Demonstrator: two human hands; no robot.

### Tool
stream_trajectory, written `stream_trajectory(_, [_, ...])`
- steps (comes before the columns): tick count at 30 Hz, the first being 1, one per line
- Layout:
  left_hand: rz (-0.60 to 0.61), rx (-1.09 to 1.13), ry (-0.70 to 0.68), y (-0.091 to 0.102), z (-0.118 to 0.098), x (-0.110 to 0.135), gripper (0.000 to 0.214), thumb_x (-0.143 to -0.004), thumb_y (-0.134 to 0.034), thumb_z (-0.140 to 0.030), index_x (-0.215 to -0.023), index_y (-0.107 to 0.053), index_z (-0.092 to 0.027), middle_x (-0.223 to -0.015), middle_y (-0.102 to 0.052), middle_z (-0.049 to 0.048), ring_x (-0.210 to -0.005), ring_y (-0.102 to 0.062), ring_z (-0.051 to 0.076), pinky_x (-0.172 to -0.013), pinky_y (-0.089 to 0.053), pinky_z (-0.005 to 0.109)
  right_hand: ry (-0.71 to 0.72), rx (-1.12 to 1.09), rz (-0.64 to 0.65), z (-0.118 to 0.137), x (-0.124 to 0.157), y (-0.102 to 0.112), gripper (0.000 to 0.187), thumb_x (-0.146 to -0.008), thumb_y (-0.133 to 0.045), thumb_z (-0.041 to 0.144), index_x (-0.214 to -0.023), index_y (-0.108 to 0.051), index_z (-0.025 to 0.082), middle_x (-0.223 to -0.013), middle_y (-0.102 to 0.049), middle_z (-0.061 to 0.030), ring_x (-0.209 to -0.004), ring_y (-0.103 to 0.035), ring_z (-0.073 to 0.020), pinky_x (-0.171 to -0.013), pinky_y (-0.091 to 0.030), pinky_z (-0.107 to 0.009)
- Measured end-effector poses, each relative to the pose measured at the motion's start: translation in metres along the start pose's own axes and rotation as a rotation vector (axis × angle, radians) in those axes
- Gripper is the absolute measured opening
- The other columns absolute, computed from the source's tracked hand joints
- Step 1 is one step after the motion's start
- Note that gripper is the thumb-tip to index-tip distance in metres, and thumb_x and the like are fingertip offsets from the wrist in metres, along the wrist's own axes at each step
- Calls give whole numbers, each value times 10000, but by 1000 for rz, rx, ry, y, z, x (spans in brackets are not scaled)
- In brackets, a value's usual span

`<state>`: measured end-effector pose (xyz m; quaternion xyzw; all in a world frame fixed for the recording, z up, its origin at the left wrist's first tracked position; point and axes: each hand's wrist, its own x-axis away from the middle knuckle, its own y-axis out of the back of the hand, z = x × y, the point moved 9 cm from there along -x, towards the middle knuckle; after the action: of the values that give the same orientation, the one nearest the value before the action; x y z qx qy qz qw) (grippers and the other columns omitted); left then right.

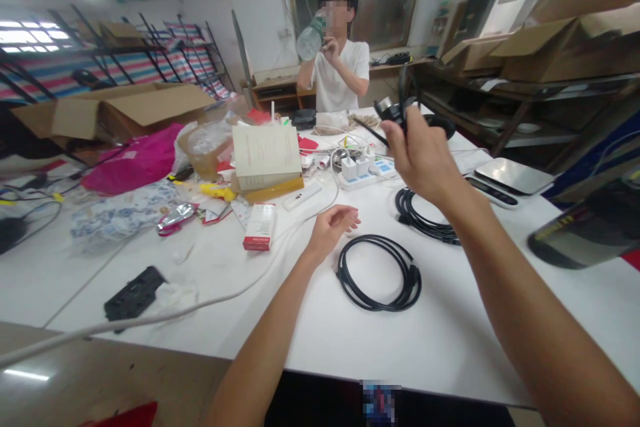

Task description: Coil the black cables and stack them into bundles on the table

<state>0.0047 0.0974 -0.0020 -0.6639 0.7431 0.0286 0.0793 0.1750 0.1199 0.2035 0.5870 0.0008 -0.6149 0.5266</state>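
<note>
My right hand (424,157) is raised over the far right of the table, its fingers closed on a black cable (397,112). A loop of it stands up above the fingers, and a silver metal end shows by the thumb. Much of the held part is hidden by the hand. My left hand (331,232) hovers low over the table with loosely curved fingers and nothing in them. Just right of it lies a coiled black cable (345,280). A second black cable coil (425,221) rests farther back, below my right forearm.
A white power strip (357,181) with plugs, a book (266,153) and a red-white box (260,227) lie beyond my left hand. At right are a scale (517,175) and a dark bottle (585,227). A white cord (200,310) crosses the left side. Opposite, a person (340,73) drinks.
</note>
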Motion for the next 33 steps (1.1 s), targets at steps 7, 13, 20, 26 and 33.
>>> stream_trajectory(7, [-24, 218, 43, 4, 9, -6, 641, -849, -759, -747, -1121, -767, -167, -941, -760, 105, -783, -675, 170, -729, -533, 304, 104, 176, 444, 13, 18, -88, 438, -1129, -377, 540, -1182, -580, 155, -818, -689, -119, -688, -604, -244, -643, -242, -315])
stream_trajectory(13, [-78, 331, 99, 6, 10, -6, 539, -834, -820, -672, -990, -767, -159, -829, -686, 54, -693, -597, 131, -683, -495, 298, 148, -11, 736, 18, 33, -113, 357, -1122, -466, 458, -951, -624, 186, -813, -677, -83, -658, -540, -171, -629, -253, -307])
stream_trajectory(20, [-81, 308, 142, 9, 13, -4, 524, -807, -857, -631, -1042, -774, -169, -852, -667, 51, -743, -585, 140, -711, -491, 301, 88, -138, 774, 10, 27, -95, 431, -1097, -536, 468, -805, -649, 172, -765, -701, -69, -631, -539, -148, -641, -314, -298])
stream_trajectory(26, [-84, 268, 130, 8, 11, -2, 444, -811, -880, -570, -1023, -797, -188, -915, -686, 69, -786, -595, 145, -718, -510, 289, 66, -179, 813, 8, 25, -81, 416, -1098, -540, 419, -803, -681, 162, -714, -695, -55, -614, -530, -142, -651, -322, -290])
stream_trajectory(33, [-96, 357, 185, 13, 16, -2, 464, -827, -852, -594, -1056, -806, -193, -955, -692, 77, -836, -632, 158, -743, -534, 290, 58, -232, 744, 9, 17, -63, 354, -1112, -502, 331, -866, -686, 154, -783, -717, -63, -647, -578, -138, -665, -350, -274])
